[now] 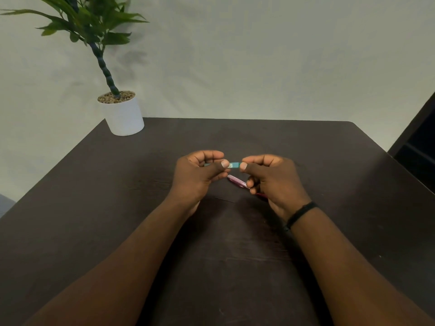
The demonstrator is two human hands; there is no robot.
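Observation:
A thin teal pen [233, 165] with a small white label is held level above the middle of the dark table [117, 208]. My left hand [200, 175] pinches its left part between thumb and curled fingers. My right hand [270, 180] pinches its right end the same way. Most of the pen is hidden inside the two hands. A pink pen [236, 181] lies on the table just below, and its right end runs under my right hand. A dark red bit [261, 196] shows below the right palm.
A white pot [124, 116] with a green plant [94, 24] stands at the table's far left corner. A pale wall [259, 55] runs behind the table. Something dark [419, 137] stands at the right edge. A black band sits on my right wrist.

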